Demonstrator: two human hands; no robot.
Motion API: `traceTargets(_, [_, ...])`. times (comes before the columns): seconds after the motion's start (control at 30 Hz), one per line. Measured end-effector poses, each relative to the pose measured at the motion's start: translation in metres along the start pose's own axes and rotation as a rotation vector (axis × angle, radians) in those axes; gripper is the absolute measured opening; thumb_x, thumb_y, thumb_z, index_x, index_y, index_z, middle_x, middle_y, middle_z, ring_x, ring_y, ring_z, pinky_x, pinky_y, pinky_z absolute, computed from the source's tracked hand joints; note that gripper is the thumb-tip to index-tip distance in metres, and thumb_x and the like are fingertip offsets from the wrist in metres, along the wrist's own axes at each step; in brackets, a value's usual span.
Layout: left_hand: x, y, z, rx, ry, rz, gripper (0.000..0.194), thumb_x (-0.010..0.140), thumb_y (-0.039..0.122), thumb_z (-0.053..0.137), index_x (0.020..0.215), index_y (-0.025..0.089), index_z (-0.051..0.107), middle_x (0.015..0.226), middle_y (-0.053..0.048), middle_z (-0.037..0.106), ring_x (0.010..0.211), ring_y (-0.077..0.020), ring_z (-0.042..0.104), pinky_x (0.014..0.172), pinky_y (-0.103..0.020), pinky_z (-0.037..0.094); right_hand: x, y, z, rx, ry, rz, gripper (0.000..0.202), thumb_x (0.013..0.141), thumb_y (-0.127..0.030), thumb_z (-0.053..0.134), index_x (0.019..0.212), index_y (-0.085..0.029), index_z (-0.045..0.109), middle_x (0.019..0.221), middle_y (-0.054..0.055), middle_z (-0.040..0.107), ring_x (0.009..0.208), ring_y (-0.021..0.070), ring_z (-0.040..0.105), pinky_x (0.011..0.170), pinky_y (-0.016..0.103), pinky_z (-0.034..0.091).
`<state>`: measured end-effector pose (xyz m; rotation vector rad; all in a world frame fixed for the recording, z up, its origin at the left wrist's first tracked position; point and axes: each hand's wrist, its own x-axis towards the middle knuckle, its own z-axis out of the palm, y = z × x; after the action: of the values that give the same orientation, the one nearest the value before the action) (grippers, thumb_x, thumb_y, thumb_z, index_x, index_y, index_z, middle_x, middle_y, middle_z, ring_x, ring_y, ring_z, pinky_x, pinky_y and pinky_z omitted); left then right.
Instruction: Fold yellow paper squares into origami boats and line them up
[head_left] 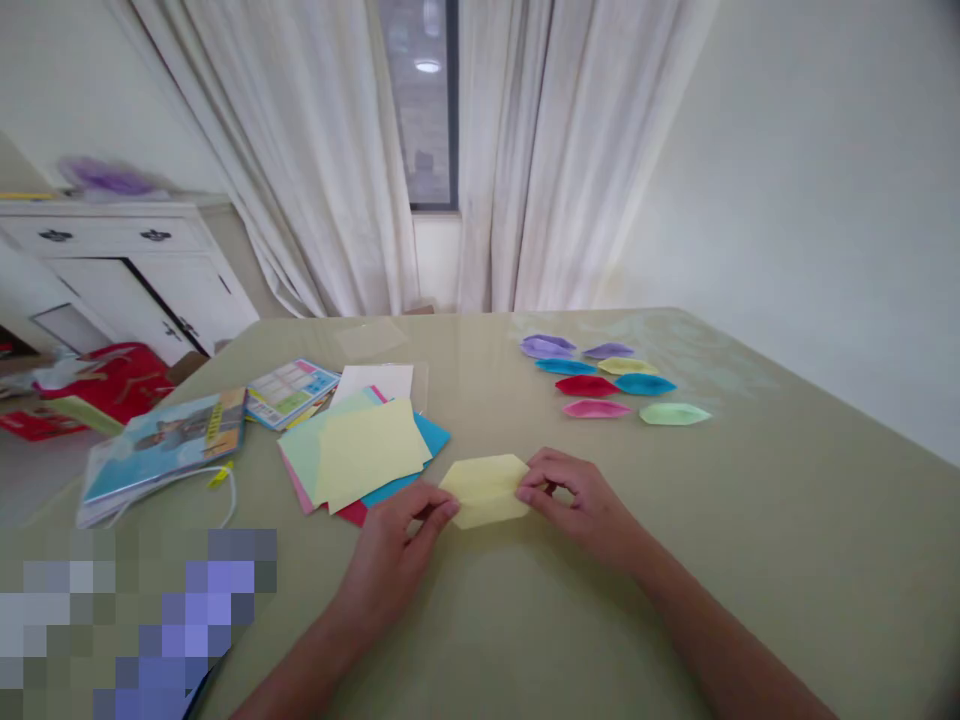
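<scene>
Between my two hands is a yellow sheet of folded paper [486, 490], its corners turned in and a crease running along its middle. My left hand [405, 530] pinches the left end between thumb and fingers. At the right end, my right hand [571, 500] grips the paper the same way. Just beyond my left hand lies a fanned stack of coloured paper sheets [375, 455], pale yellow on top, with green, pink, blue and red edges showing. Farther off to the right, several folded paper boats [586, 386] sit in loose rows, in purple, blue, yellow, red, pink and pale green.
Books [169, 440] and a white cable [234, 490] lie at the table's left side, near a colourful printed packet [292, 390]. The table [750, 560] meets a wall on the right. Curtains [300, 150] hang behind it. A pixelated patch covers the lower left.
</scene>
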<state>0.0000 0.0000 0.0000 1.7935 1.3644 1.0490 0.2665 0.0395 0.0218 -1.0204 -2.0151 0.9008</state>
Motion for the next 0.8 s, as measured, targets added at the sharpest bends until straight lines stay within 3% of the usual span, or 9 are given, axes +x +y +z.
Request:
traceTargets(0.13, [-0.0022, 0.0041, 0.0009, 0.026, -0.003, 0.027, 0.028, 0.103, 0.038, 0.057, 0.082, 0.021, 0.065, 0.082, -0.002, 0.066, 0.078, -0.0195, 0.061, 0.072, -0.029, 0.044, -0.0024, -0.0021, 0.0047, -0.100, 0.027, -0.037, 0.016, 0.099, -0.027, 0.067, 0.087, -0.018, 0.073, 0.088, 0.005, 0.069, 0.072, 0.0162, 0.064, 0.068, 0.027, 0.049])
traceTargets(0.3, [-0.0022, 0.0052, 0.0003, -0.005, -0.017, 0.015, 0.032, 0.105, 0.040, 0.054, 0.081, 0.021, 0.062, 0.081, -0.001, 0.063, 0.075, -0.0183, 0.058, 0.068, -0.027, 0.043, -0.0032, -0.0037, 0.0038, -0.004, -0.001, 0.003, 0.020, 0.099, -0.030, 0.069, 0.082, -0.018, 0.072, 0.081, 0.002, 0.067, 0.073, 0.0158, 0.062, 0.067, 0.026, 0.046])
traceTargets(0.6, [-0.0037, 0.0059, 0.0029, -0.098, -0.025, -0.017, 0.033, 0.103, 0.043, 0.058, 0.079, 0.021, 0.063, 0.082, -0.001, 0.064, 0.076, -0.0174, 0.059, 0.068, -0.026, 0.045, -0.0022, 0.0001, 0.0010, 0.076, 0.068, 0.054, 0.027, 0.097, -0.039, 0.072, 0.081, -0.018, 0.075, 0.082, 0.005, 0.071, 0.075, 0.0182, 0.064, 0.066, 0.028, 0.045])
traceTargets(0.8, [-0.0057, 0.0026, 0.0056, -0.193, -0.042, -0.032, 0.032, 0.101, 0.045, 0.063, 0.080, 0.021, 0.065, 0.084, -0.001, 0.065, 0.077, -0.0162, 0.063, 0.068, -0.025, 0.051, -0.0025, -0.0036, 0.0038, 0.024, 0.049, 0.124, 0.029, 0.101, -0.039, 0.063, 0.080, -0.019, 0.065, 0.077, 0.001, 0.062, 0.071, 0.0160, 0.056, 0.062, 0.026, 0.039])
